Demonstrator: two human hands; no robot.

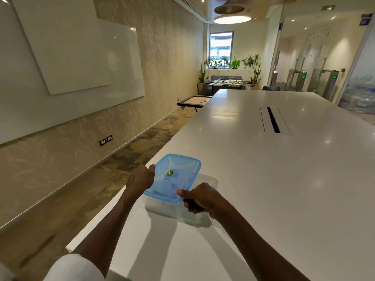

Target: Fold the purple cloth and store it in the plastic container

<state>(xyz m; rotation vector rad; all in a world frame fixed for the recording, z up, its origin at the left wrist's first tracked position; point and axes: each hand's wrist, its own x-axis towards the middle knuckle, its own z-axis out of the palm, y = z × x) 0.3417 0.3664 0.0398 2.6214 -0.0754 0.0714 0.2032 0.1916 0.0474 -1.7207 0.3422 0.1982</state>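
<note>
The plastic container (162,207) stands on the white table (263,179), close to its left edge, with the blue lid (174,177) on top. The lid is tilted, its near edge seated on the container. The left hand (142,179) grips the lid's left edge, fingers curled over the rim. The right hand (199,197) grips the container's near right corner, thumb laid flat on the lid, fingers curled beneath. A purple tint shows faintly through the lid; whether this is the cloth cannot be told. Beyond the container, a cable slot (274,120) is set in the tabletop. Left of the container, a whiteboard (60,57) hangs on the wall. Far beyond stand a foosball table (227,83) and potted plants (235,62).
</note>
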